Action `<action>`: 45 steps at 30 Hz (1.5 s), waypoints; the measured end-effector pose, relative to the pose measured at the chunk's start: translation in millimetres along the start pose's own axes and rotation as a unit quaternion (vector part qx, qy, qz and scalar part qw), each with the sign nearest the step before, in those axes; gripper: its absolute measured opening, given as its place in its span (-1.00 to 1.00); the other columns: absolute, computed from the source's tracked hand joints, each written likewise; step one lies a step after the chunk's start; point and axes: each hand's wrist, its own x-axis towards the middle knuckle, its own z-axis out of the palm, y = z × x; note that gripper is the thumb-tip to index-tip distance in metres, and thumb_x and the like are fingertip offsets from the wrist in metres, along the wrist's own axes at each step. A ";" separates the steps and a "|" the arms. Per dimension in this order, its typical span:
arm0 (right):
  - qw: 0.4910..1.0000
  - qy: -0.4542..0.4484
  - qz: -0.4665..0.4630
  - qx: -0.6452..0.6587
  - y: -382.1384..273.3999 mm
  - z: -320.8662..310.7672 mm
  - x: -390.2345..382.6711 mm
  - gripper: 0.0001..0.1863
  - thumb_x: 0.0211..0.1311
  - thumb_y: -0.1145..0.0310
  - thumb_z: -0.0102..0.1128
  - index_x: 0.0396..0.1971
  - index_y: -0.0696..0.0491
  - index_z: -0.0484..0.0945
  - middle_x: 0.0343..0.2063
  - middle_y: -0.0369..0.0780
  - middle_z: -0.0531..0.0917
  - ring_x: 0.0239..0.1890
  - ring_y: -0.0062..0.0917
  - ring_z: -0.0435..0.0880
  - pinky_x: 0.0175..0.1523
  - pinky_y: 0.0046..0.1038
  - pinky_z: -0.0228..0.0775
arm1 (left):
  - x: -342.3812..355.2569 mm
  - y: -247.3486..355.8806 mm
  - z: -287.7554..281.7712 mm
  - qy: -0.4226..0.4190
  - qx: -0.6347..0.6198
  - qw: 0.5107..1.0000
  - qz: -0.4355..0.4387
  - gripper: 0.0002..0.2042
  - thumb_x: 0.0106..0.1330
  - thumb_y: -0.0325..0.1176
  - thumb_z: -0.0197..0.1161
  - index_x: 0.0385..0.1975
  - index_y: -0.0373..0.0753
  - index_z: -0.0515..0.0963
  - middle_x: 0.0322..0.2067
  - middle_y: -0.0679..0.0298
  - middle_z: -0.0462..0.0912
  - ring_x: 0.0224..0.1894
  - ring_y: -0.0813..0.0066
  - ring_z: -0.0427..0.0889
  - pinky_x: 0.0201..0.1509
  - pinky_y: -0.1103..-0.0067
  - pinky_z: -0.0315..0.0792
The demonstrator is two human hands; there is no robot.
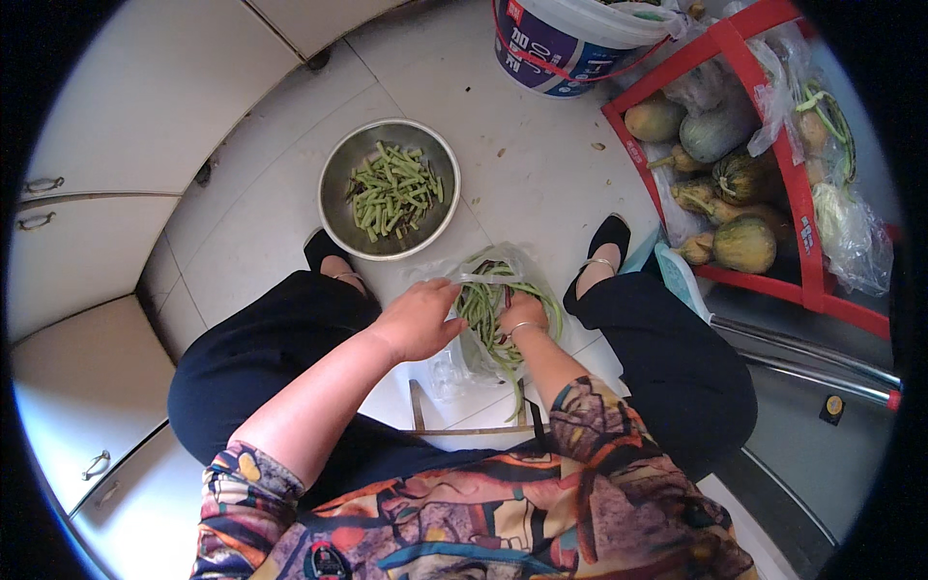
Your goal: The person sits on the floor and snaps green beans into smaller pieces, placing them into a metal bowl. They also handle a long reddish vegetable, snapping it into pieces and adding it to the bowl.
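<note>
A clear plastic bag (448,375) lies spread on the floor between my feet, full of long green beans (476,311). One bean trails out of its near side. My left hand (418,317) is at the bag's left edge, fingers stretched toward the beans and thumb apart. Down among the beans, my right hand (523,316) has its fingers curled around some of them; the fingertips are hidden. A dark red strip shows beside those fingers. Farther off to the left, a steel bowl (332,220) holds cut green bean pieces (394,188).
A white and purple bucket (570,48) stands at the far right. Beside it, a red-framed rack (810,242) holds squashes (744,244) and plastic bags. Metal tubes (807,353) run along the right. White cabinets (97,106) line the left. Small scraps dot the tiled floor (527,179).
</note>
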 end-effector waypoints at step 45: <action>0.891 -0.281 0.036 0.353 -5.5 -102.8 -64.4 -0.86 0.16 0.37 0.13 -0.44 0.14 0.49 -0.49 -0.28 0.62 -0.44 -0.65 0.66 -0.55 -0.71 0.43 | 10.0 -5.2 -6.3 -0.008 0.000 0.999 -0.043 -0.52 0.16 -0.18 0.17 0.01 -0.36 0.38 -0.03 -0.06 0.45 0.05 0.03 0.42 0.15 0.34 0.29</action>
